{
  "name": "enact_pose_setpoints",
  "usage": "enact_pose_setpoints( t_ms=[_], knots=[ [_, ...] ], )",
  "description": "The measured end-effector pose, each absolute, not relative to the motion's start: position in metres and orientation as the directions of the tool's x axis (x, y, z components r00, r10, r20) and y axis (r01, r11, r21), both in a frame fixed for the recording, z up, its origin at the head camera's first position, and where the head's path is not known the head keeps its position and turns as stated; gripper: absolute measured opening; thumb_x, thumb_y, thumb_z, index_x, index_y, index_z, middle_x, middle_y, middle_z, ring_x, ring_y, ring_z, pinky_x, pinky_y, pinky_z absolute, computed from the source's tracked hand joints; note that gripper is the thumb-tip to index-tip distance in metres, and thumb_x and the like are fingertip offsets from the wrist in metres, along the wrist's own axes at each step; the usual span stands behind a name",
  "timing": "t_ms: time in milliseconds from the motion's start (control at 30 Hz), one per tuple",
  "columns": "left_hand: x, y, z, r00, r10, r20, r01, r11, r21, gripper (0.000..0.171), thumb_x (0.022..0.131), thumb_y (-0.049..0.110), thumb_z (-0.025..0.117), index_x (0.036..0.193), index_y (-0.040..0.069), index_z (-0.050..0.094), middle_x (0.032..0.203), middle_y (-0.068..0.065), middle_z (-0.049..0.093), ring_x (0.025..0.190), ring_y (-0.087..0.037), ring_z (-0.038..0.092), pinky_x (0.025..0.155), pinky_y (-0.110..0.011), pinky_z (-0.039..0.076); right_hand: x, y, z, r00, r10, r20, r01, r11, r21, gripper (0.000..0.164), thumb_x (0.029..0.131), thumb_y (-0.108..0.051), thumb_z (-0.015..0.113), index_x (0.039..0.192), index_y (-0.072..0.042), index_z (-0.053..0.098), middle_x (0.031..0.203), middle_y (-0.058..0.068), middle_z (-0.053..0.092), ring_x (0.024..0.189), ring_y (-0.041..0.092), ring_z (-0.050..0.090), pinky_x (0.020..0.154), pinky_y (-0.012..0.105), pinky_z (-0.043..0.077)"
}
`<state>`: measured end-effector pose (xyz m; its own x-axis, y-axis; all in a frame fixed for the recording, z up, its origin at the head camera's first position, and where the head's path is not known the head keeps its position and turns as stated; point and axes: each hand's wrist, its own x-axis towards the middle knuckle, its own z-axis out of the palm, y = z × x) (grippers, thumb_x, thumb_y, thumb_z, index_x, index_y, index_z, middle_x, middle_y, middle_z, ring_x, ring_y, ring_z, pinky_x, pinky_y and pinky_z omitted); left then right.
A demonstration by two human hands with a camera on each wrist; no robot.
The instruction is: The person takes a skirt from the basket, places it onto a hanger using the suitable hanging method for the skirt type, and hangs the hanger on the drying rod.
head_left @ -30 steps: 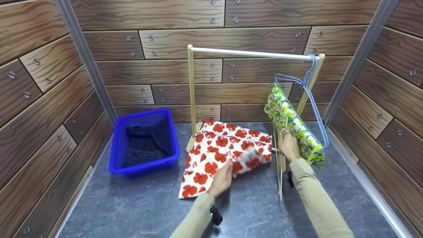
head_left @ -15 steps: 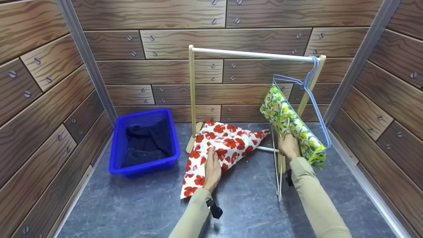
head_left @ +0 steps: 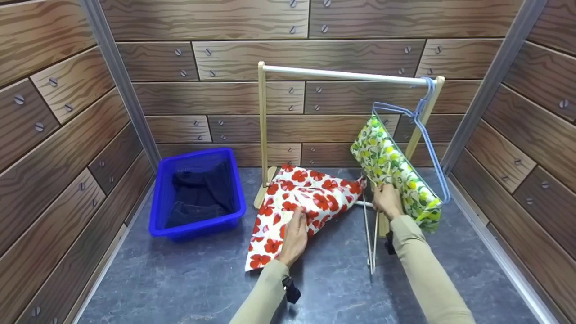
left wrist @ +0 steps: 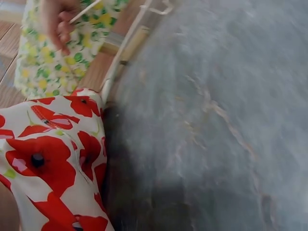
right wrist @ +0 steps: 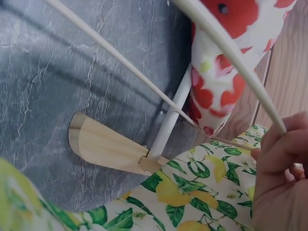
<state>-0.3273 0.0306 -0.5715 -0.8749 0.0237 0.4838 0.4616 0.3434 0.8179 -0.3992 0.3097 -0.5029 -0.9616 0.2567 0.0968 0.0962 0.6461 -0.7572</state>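
A white hanger (right wrist: 236, 57) is gripped by the right hand (head_left: 388, 199), whose fingers are curled round it in a narrow pinch just in front of the green lemon-print cloth (head_left: 382, 148). The left hand (head_left: 294, 236) is laid on the red-flowered cloth (head_left: 270, 225), its fingers stretched out rather than curled and set against the fabric; in the left wrist view only a sliver of that hand is shown at the lower corner, so little more of its fingers can be told there. The red-flowered cloth is spread in a rumpled triangle on the grey tabletop (head_left: 180, 279), its wide edge turned toward the left and its far right corner gathered to a narrow tip close to the hanger and the right hand. From the right hand, the hanger's two long strands are angled down toward the tabletop. The lemon-print cloth is draped over blue hangers (head_left: 433, 148), which are hooked on the right end of the rail (head_left: 337, 74) of a wooden rack (head_left: 263, 130). By the right wrist camera, a pale wooden foot (right wrist: 106, 147) and a white lower bar (right wrist: 168, 130) of the rack are shown near both cloths. Well to the left, dark fabric (head_left: 202, 193) is held in a blue basket (head_left: 200, 223).
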Motion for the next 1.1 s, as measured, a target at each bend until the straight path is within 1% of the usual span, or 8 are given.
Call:
enact_pose_setpoints(
  t_ms=[133, 200, 367, 467, 633, 767, 900, 1100],
  knots=[
    [-0.322, 0.036, -0.578, -0.821, 0.172, 0.544, 0.561, 0.416, 0.716, 0.019, 0.105, 0.019, 0.041, 0.114, 0.013, 0.056, 0.096, -0.004, 0.064, 0.090, -0.014, 0.061, 0.084, -0.031, 0.051, -0.399, 0.308, -0.506, -0.963, 0.246, 0.111, 0.076, 0.641, -0.764, 0.031, 0.101, -0.016, 0.042, 0.083, 0.001, 0.061, 0.046, 0.000, 0.056, 0.035, 0.010, 0.053, 0.038, 0.027, 0.047],
    [-0.319, 0.038, -0.582, -0.792, 0.236, 0.563, 0.602, 0.455, 0.656, 0.025, 0.105, 0.017, 0.041, 0.123, 0.013, 0.057, 0.111, -0.005, 0.068, 0.103, -0.016, 0.065, 0.091, -0.033, 0.052, -0.398, 0.306, -0.507, -0.964, 0.236, 0.119, 0.060, 0.633, -0.772, 0.030, 0.101, -0.015, 0.042, 0.086, 0.002, 0.061, 0.049, 0.004, 0.058, 0.036, 0.011, 0.054, 0.038, 0.028, 0.048],
    [-0.315, 0.044, -0.588, -0.752, 0.380, 0.539, 0.657, 0.490, 0.572, 0.038, 0.107, 0.017, 0.037, 0.143, 0.015, 0.049, 0.140, -0.005, 0.058, 0.126, -0.020, 0.057, 0.106, -0.032, 0.045, -0.395, 0.298, -0.509, -0.959, 0.255, 0.128, 0.073, 0.652, -0.755, 0.031, 0.101, -0.019, 0.045, 0.082, -0.002, 0.062, 0.051, 0.004, 0.058, 0.035, 0.011, 0.052, 0.038, 0.026, 0.046],
    [-0.313, 0.048, -0.591, -0.717, 0.448, 0.533, 0.696, 0.495, 0.520, 0.035, 0.106, 0.015, 0.039, 0.138, 0.019, 0.054, 0.134, -0.001, 0.063, 0.121, -0.016, 0.061, 0.103, -0.028, 0.047, -0.392, 0.293, -0.509, -0.956, 0.258, 0.142, 0.071, 0.668, -0.741, 0.032, 0.101, -0.019, 0.045, 0.081, -0.001, 0.063, 0.051, 0.002, 0.057, 0.034, 0.009, 0.048, 0.037, 0.025, 0.043],
    [-0.311, 0.052, -0.594, -0.606, 0.602, 0.521, 0.795, 0.491, 0.357, 0.032, 0.101, 0.013, 0.051, 0.130, 0.022, 0.060, 0.117, 0.004, 0.070, 0.106, -0.010, 0.067, 0.092, -0.024, 0.052, -0.389, 0.286, -0.509, -0.955, 0.267, 0.130, 0.065, 0.617, -0.785, 0.028, 0.101, -0.019, 0.046, 0.086, -0.001, 0.063, 0.055, 0.007, 0.061, 0.032, 0.007, 0.045, 0.035, 0.023, 0.040],
    [-0.307, 0.055, -0.596, -0.528, 0.705, 0.473, 0.844, 0.498, 0.201, 0.038, 0.094, 0.014, 0.062, 0.130, 0.023, 0.064, 0.131, -0.002, 0.065, 0.111, -0.015, 0.067, 0.090, -0.027, 0.054, -0.388, 0.283, -0.509, -0.956, 0.273, 0.106, 0.069, 0.560, -0.826, 0.026, 0.101, -0.017, 0.046, 0.085, -0.003, 0.061, 0.052, 0.003, 0.057, 0.033, 0.007, 0.046, 0.035, 0.025, 0.042],
    [-0.302, 0.061, -0.599, -0.479, 0.760, 0.439, 0.864, 0.497, 0.081, 0.041, 0.090, 0.014, 0.065, 0.127, 0.032, 0.066, 0.136, -0.003, 0.061, 0.110, -0.015, 0.067, 0.086, -0.026, 0.056, -0.386, 0.280, -0.509, -0.963, 0.258, 0.073, 0.080, 0.536, -0.841, 0.029, 0.102, -0.017, 0.044, 0.080, -0.004, 0.058, 0.052, 0.004, 0.058, 0.035, 0.009, 0.048, 0.038, 0.027, 0.044],
    [-0.299, 0.067, -0.601, -0.484, 0.783, 0.391, 0.823, 0.559, -0.099, 0.051, 0.091, 0.015, 0.060, 0.133, 0.043, 0.058, 0.143, -0.006, 0.054, 0.118, -0.018, 0.062, 0.083, -0.029, 0.056, -0.386, 0.274, -0.507, -0.973, 0.230, 0.032, 0.091, 0.501, -0.861, 0.030, 0.104, -0.016, 0.039, 0.080, -0.005, 0.053, 0.051, 0.003, 0.054, 0.036, 0.010, 0.046, 0.036, 0.026, 0.040]
  ],
)
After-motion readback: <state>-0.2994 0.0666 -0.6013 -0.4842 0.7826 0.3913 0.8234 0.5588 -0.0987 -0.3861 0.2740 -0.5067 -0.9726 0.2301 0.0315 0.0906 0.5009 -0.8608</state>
